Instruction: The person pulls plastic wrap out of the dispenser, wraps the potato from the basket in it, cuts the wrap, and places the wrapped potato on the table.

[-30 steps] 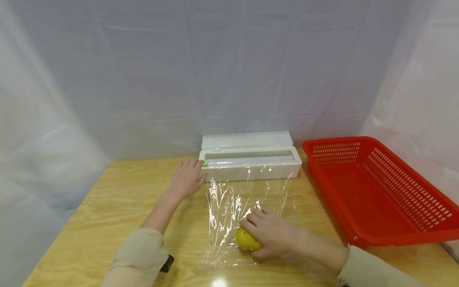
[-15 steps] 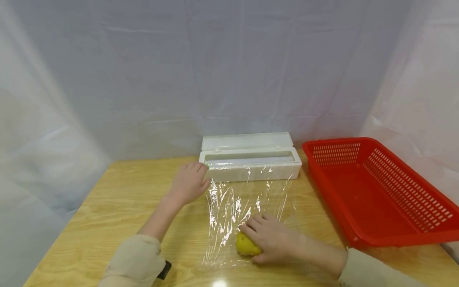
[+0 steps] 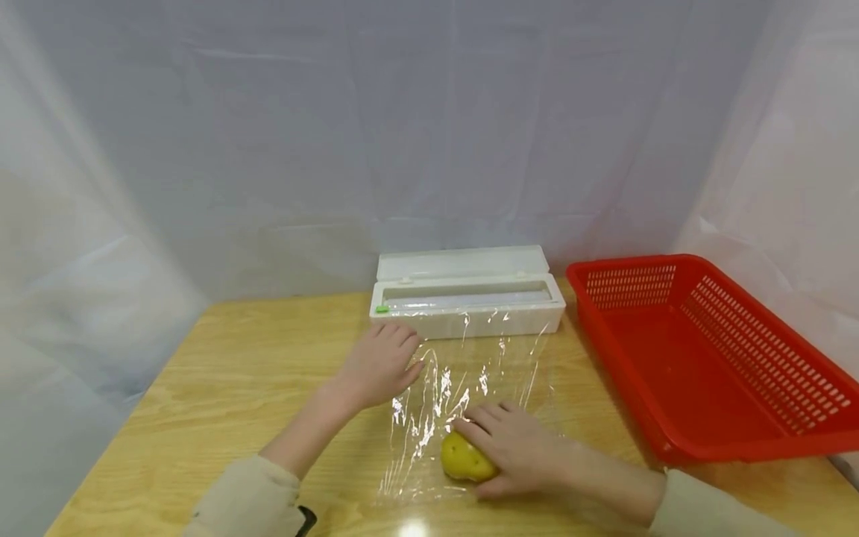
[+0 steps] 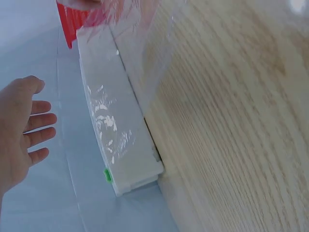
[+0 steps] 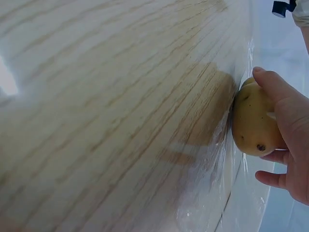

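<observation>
A yellow potato with dark eyes sits on a sheet of clear cling film spread over the table. My right hand grips the potato, thumb on the near side and fingers over its far side; the right wrist view shows the potato against the film. My left hand hovers by the film's left edge with fingers loosely bent and nothing in them. Behind it stands a white cling film dispenser, lid raised, roll inside. A green slider sits at the left end of its front edge.
A red plastic basket with slotted walls stands at the right, beside the dispenser. The wooden table ends at the back against a pale sheet. More pale sheeting hangs on both sides.
My left hand has come away from the dispenser's left end, toward me and to the right, uncovering the green slider. The right hand stays on the potato, which has tilted slightly.
</observation>
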Tool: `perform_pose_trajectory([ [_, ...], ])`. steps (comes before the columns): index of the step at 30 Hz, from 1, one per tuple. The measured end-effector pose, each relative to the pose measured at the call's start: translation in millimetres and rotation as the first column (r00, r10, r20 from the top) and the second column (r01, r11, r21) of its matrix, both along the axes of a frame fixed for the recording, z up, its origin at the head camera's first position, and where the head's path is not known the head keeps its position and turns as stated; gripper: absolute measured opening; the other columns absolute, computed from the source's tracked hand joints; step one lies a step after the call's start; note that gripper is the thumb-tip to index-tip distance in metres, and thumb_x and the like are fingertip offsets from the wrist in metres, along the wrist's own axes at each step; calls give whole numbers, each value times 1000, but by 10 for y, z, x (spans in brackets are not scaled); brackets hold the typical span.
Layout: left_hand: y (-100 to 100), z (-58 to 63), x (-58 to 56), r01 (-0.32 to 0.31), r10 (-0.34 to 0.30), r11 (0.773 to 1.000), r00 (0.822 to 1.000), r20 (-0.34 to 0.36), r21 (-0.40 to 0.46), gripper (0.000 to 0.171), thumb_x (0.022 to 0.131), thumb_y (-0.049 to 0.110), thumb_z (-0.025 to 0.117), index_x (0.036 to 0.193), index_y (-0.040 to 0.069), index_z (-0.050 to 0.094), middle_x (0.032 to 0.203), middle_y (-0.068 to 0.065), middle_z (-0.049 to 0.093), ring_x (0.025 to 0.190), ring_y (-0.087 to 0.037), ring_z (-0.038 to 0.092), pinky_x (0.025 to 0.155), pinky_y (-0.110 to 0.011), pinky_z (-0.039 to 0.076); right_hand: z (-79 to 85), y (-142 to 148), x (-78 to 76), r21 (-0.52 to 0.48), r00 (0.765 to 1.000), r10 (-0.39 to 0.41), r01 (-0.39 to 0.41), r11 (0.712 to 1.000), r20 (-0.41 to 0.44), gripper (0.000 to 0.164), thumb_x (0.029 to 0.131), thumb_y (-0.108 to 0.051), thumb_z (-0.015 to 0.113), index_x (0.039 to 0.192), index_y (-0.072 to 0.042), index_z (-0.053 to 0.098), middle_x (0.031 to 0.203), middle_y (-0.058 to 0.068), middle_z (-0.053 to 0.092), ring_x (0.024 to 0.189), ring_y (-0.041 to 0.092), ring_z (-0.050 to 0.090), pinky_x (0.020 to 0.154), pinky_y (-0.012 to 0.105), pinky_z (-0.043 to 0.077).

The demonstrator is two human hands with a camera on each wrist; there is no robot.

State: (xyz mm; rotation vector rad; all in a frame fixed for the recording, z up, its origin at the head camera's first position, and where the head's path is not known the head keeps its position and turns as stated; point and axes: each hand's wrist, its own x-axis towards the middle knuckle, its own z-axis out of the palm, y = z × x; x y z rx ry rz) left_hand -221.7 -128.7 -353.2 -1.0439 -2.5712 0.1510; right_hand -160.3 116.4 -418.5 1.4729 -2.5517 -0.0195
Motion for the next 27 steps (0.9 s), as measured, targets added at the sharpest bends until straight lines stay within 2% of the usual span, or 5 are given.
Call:
perform_pose_trajectory([
  [9, 76, -65, 222, 95, -99, 994, 992, -76, -62, 32, 88, 38, 57, 98, 8, 63, 96, -5, 64, 96, -22, 57, 89, -38, 42, 22, 187, 6, -25, 995, -33, 31, 999, -95, 78, 72, -67, 59, 122, -8, 48, 118, 7, 52, 109, 21, 49, 86, 39, 44],
  [14, 56, -133, 313, 106, -117, 988, 988, -98, -110, 31, 87, 40, 56, 90, 10, 64, 87, -2, 64, 89, -19, 58, 85, -35, 44, 4, 314, 55, -17, 990, -92, 91, 996, -109, 69, 70, -67, 61, 110, -10, 52, 107, 4, 52, 99, 20, 50, 77, 36, 46],
  [20, -2, -160, 423, 108, -130, 979, 984, -120, -170, 35, 86, 45, 56, 88, 11, 63, 88, -2, 64, 90, -19, 57, 88, -35, 43, -13, 472, 117, 8, 991, -98, 99, 995, -85, 64, 70, -59, 65, 112, -11, 55, 107, 3, 53, 101, 20, 50, 81, 39, 45],
  [23, -25, -182, 503, 103, -128, 972, 986, -110, -210, 39, 86, 49, 55, 91, 11, 63, 93, -2, 64, 94, -19, 56, 92, -37, 41, -23, 523, 150, 17, 992, -53, 56, 998, -115, 61, 70, -58, 65, 107, -10, 57, 102, 2, 54, 96, 18, 50, 77, 35, 44],
  [27, -13, -248, 629, 120, -131, 957, 991, -24, -264, 43, 87, 53, 51, 95, 12, 63, 96, -2, 63, 96, -19, 55, 94, -38, 40, -59, 572, 201, 24, 993, 0, 3, 1000, -119, 47, 71, -58, 65, 88, -14, 57, 89, -2, 50, 86, 15, 49, 70, 32, 42],
])
